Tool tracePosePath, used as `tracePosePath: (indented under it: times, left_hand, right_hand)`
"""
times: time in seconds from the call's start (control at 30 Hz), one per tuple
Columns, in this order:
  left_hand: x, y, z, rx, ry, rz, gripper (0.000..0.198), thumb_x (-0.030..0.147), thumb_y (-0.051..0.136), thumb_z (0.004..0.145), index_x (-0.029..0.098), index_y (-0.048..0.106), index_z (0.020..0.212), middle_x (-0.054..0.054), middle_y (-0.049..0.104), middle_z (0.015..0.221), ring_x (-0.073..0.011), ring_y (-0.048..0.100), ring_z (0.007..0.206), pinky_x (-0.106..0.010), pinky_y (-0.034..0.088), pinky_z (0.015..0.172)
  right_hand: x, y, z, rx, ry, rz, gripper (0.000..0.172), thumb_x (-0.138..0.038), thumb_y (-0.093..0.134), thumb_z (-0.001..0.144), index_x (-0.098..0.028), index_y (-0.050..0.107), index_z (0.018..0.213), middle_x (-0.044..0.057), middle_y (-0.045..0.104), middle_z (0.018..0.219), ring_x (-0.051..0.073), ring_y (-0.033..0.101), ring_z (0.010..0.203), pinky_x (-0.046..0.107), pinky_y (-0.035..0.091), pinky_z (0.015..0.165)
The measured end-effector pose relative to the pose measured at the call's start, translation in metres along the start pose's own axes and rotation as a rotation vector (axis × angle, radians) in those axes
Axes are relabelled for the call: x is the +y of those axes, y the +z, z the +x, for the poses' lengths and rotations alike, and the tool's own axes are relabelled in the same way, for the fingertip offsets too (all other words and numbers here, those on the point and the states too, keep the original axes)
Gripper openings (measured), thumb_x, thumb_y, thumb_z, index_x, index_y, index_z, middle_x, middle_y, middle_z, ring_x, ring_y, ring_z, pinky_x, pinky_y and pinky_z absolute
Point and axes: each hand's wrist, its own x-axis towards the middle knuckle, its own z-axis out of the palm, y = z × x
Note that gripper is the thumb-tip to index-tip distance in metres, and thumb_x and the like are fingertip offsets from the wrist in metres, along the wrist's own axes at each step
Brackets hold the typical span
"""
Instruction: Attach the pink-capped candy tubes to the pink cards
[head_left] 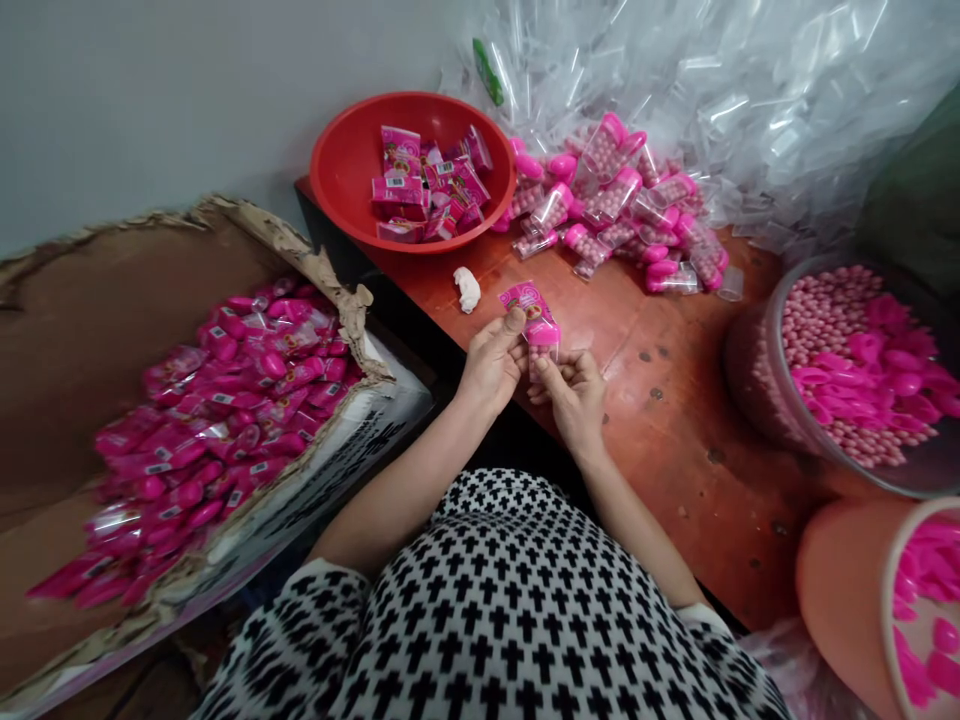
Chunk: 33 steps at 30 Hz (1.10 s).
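My left hand [491,362] pinches a pink printed label card [526,303] with thumb and fingers, holding it against a small clear candy container with a pink cap [544,345]. My right hand [574,392] is closed around the lower part of that container. Both hands meet over the near left part of the reddish wooden table [675,420], just above my lap in a black-and-white patterned top.
A red bowl [341,170] holds several pink cards. Filled pink-capped containers [622,210] lie heaped before a pile of clear plastic bags [750,90]. A tub of pink candies and scoops [855,360] and an orange tub [840,590] stand right. A cardboard box [90,300] of finished packets sits left.
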Motion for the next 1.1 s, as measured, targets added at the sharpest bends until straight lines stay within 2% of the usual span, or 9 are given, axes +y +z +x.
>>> tracePosePath:
  times: [0.2, 0.33, 0.43, 0.57, 0.83, 0.9, 0.97, 1.03, 1.1]
  left_hand:
    - [0.000, 0.002, 0.000, -0.007, -0.115, 0.099, 0.035, 0.032, 0.086, 0.060, 0.012, 0.057, 0.065, 0.001, 0.057, 0.053, -0.0070, 0.052, 0.046, -0.018, 0.039, 0.043]
    - [0.008, 0.003, 0.001, -0.049, -0.142, 0.184, 0.037, 0.033, 0.086, 0.058, 0.011, 0.056, 0.057, -0.002, 0.059, 0.054, -0.0088, 0.053, 0.045, -0.021, 0.040, 0.042]
    - [0.014, 0.002, 0.004, -0.118, -0.124, 0.282, 0.033, 0.031, 0.087, 0.056, 0.009, 0.061, 0.057, -0.003, 0.061, 0.055, -0.0098, 0.054, 0.044, -0.023, 0.043, 0.043]
    - [0.018, -0.001, 0.006, -0.195, -0.096, 0.366, 0.026, 0.029, 0.085, 0.058, 0.009, 0.068, 0.062, -0.006, 0.066, 0.061, -0.0118, 0.059, 0.051, -0.023, 0.047, 0.048]
    - [0.011, -0.003, 0.003, -0.273, -0.165, 0.348, 0.028, 0.031, 0.083, 0.063, 0.009, 0.066, 0.062, -0.003, 0.058, 0.053, -0.0105, 0.052, 0.044, -0.025, 0.045, 0.043]
    - [0.010, -0.003, 0.001, -0.259, -0.184, 0.334, 0.029, 0.031, 0.083, 0.062, 0.009, 0.065, 0.062, -0.003, 0.058, 0.053, -0.0109, 0.052, 0.043, -0.025, 0.043, 0.041]
    - [0.010, -0.005, 0.000, -0.179, -0.166, 0.293, 0.028, 0.028, 0.084, 0.060, 0.008, 0.065, 0.062, -0.003, 0.059, 0.055, -0.0108, 0.053, 0.045, -0.025, 0.044, 0.042]
    - [0.011, -0.007, -0.002, -0.090, -0.127, 0.230, 0.025, 0.025, 0.084, 0.059, 0.008, 0.066, 0.064, -0.005, 0.064, 0.060, -0.0110, 0.058, 0.052, -0.023, 0.046, 0.049]
    - [0.010, -0.009, -0.006, -0.067, -0.115, 0.182, 0.023, 0.023, 0.083, 0.060, 0.008, 0.068, 0.067, -0.006, 0.067, 0.065, -0.0112, 0.061, 0.058, -0.022, 0.049, 0.055]
  right_hand:
    - [0.003, 0.002, 0.000, 0.004, -0.045, -0.010, 0.028, -0.037, 0.072, 0.077, -0.021, 0.051, 0.084, -0.006, 0.068, 0.068, 0.007, 0.062, 0.047, 0.017, 0.052, 0.044]
    - [-0.002, -0.001, 0.004, -0.067, 0.032, 0.095, 0.030, -0.039, 0.073, 0.075, -0.021, 0.051, 0.082, -0.005, 0.069, 0.064, 0.008, 0.061, 0.044, 0.017, 0.050, 0.040]
    - [-0.005, -0.002, 0.006, -0.121, 0.090, 0.177, 0.030, -0.041, 0.073, 0.074, -0.020, 0.053, 0.082, -0.004, 0.070, 0.064, 0.008, 0.060, 0.043, 0.016, 0.049, 0.038]
    - [-0.006, -0.001, 0.005, -0.044, 0.026, 0.120, 0.031, -0.038, 0.076, 0.072, -0.020, 0.054, 0.084, -0.006, 0.068, 0.064, 0.007, 0.060, 0.044, 0.016, 0.051, 0.041]
    - [-0.002, -0.002, 0.015, -0.084, 0.089, 0.237, 0.032, -0.042, 0.075, 0.072, -0.020, 0.053, 0.079, -0.006, 0.067, 0.061, 0.007, 0.056, 0.040, 0.015, 0.045, 0.035]
    - [-0.001, -0.003, 0.015, -0.064, 0.086, 0.246, 0.034, -0.041, 0.077, 0.070, -0.021, 0.052, 0.081, -0.007, 0.066, 0.060, 0.007, 0.059, 0.042, 0.016, 0.049, 0.039]
    - [-0.001, -0.004, 0.012, -0.084, 0.088, 0.266, 0.037, -0.040, 0.078, 0.069, -0.022, 0.053, 0.090, -0.006, 0.069, 0.067, 0.009, 0.065, 0.051, 0.020, 0.056, 0.049]
    - [-0.002, -0.006, 0.008, -0.140, 0.089, 0.281, 0.042, -0.038, 0.079, 0.068, -0.023, 0.055, 0.098, -0.004, 0.072, 0.079, 0.011, 0.070, 0.065, 0.025, 0.061, 0.063]
    - [-0.004, -0.007, 0.007, -0.176, 0.086, 0.276, 0.041, -0.036, 0.080, 0.067, -0.024, 0.056, 0.099, -0.003, 0.073, 0.085, 0.012, 0.072, 0.073, 0.027, 0.062, 0.071]
